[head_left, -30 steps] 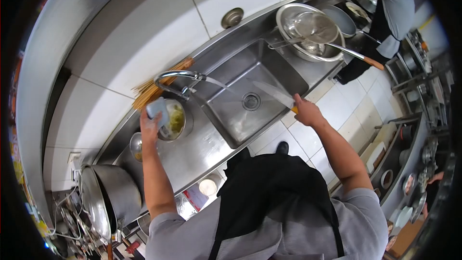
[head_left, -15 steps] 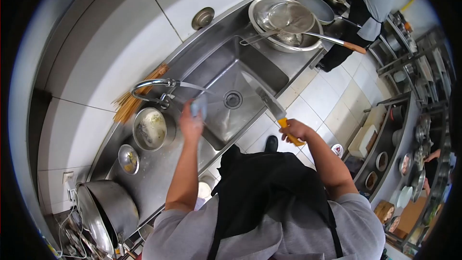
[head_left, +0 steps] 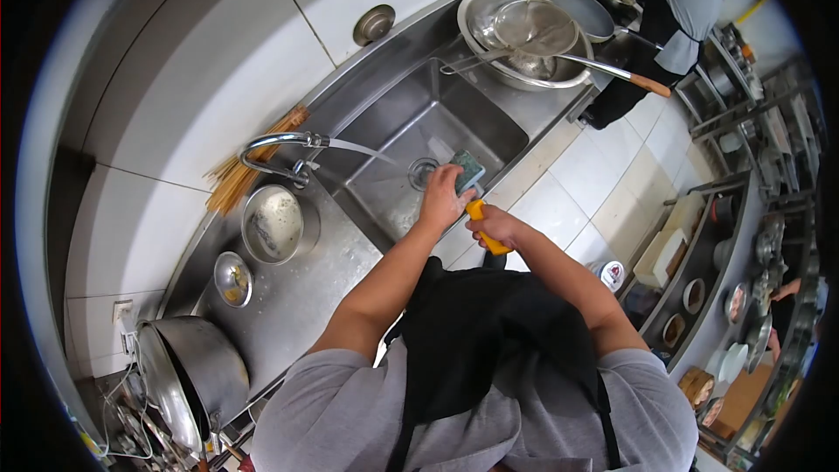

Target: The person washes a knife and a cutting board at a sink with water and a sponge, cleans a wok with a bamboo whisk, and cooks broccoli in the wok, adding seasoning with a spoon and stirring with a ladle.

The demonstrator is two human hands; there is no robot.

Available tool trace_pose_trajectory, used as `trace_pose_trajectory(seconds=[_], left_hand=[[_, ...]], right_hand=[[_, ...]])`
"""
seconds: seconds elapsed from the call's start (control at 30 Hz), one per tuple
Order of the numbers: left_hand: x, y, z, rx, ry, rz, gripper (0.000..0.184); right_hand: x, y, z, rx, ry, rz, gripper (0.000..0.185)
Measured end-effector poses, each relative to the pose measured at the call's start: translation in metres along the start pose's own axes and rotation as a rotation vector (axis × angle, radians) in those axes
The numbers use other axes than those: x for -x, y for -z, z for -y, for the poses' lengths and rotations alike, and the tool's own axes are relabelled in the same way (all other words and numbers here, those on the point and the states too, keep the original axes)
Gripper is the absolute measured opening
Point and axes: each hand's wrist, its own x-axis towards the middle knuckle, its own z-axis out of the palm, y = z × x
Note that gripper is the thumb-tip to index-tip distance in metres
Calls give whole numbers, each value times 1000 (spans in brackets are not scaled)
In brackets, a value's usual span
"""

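Yellow knife handle (head_left: 474, 209) in clenched right hand (head_left: 504, 226), scouring sponge (head_left: 468, 170) in curled left hand (head_left: 442, 198), held near the drain (head_left: 421, 172); probably called for spine-side strokes away from the handle.

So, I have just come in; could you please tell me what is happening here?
A person stands at the sink. The right hand grips a knife by its yellow handle, while the left hand holds a sponge just past that handle. Contact with the blade is hidden. Water runs from the faucet into the sink.
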Motion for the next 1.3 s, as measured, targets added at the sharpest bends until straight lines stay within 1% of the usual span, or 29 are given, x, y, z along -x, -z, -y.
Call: trace_pose_trajectory(seconds=[0.03,0.07,0.17,0.3,0.33,0.4,0.47,0.57,0.67,0.77,0.87,0.93,0.97,1.03,1.07,1.1,1.17,1.2,1.23,1.27,1.3], left_hand=[[2,-4,8,48,-44,15,48],[1,-2,11,97,-39,14,43],[-6,5,16,19,28,26,42],[-15,2,34,117,-19,-82,32],[-18,1,40,116,-19,-82,32],[-26,-1,49,88,-5,-152,23],[-31,-2,56,47,9,-185,22],[-44,-2,69,5,12,-240,21],[-52,-3,76,-13,61,-250,21],[-59,-6,82,-24,86,-275,21],[-70,-7,94,-32,108,-292,19],[-77,-3,114,4,305,-260,19],[-76,4,124,5,304,-259,19],[-79,15,135,199,628,-174,21],[-79,16,130,199,623,-174,21],[-75,18,122,447,721,-173,26],[-65,18,105,949,899,-158,36],[-60,14,98,948,893,-153,36],[-56,10,90,1089,883,-104,35],[-53,6,83,1230,869,-54,34],[-51,2,78,1233,863,-52,34]], right_hand=[[1,4,0,0,-1,-3,20],[3,5,1,2,-4,-6,20],[8,2,6,32,3,-19,20],[7,-4,12,19,6,-22,17],[7,-5,12,54,6,-23,18],[13,-7,14,88,4,-28,18],[22,-7,17,230,14,-6,19],[41,-9,22,284,25,-33,19],[56,-2,20,367,22,12,18],[80,3,22,449,23,-5,20],[109,9,20,425,1,-29,20],[138,15,21,458,-20,-65,20],[151,17,21,488,-42,-99,20],[172,22,25,461,-49,-122,18],[178,24,26,430,-57,-140,17],[175,29,23,425,-51,-145,17],[156,41,11,422,65,-66,16],[140,45,5,475,50,-99,23],[124,46,0,473,53,-105,23],[107,45,-2,691,196,-254,28],[91,43,-1,908,339,-405,33]])
